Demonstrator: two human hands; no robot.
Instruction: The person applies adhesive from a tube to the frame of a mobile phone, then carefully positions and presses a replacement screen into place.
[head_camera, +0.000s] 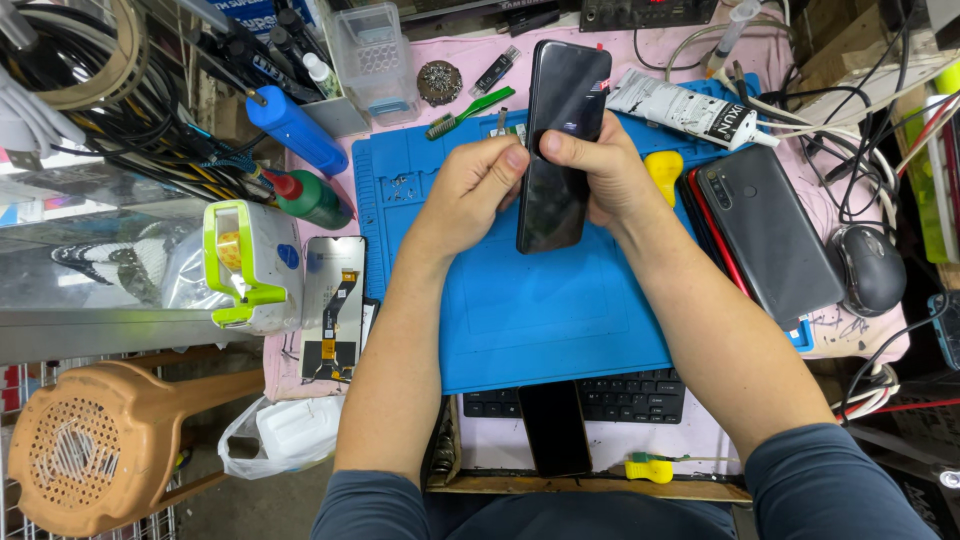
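left hand (470, 185) fingers curled, pinching | right hand (600, 165) closed in grip | forearms converge

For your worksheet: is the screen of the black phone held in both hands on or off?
Off: the black glossy phone shows only dark glass with reflections, gripped by left hand and right hand.

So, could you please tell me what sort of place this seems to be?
Most likely a phone repair bench. Both hands, left hand and right hand, hold a black phone over a blue work mat; a bare screen panel and an adhesive tube lie nearby.
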